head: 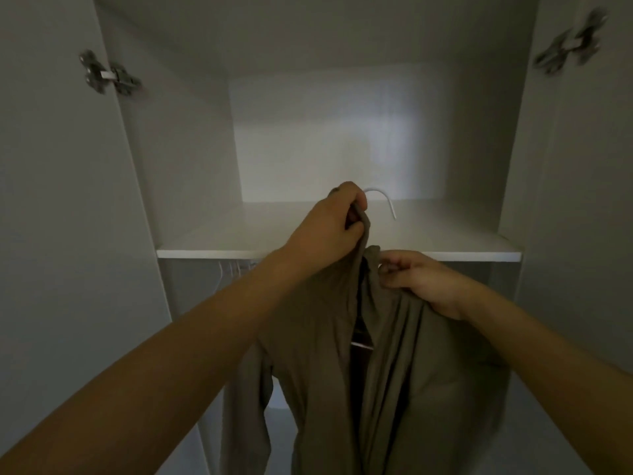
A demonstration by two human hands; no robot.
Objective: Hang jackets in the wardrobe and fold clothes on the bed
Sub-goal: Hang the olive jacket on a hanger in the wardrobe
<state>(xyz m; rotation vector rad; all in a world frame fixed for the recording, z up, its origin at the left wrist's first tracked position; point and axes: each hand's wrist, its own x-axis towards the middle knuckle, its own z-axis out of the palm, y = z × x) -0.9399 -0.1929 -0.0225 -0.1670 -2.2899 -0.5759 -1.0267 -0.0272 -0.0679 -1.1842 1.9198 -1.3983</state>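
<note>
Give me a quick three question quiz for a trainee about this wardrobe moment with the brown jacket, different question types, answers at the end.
1. True or false: the white hanger hook is already over the rail.
2. Which of the hands grips the jacket at the collar just below the hook? A) left hand B) right hand
3. Fill in: white empty hangers hang under the ____.

Key: 1 false, it is held up in front of the shelf; 2 A; 3 shelf.
</note>
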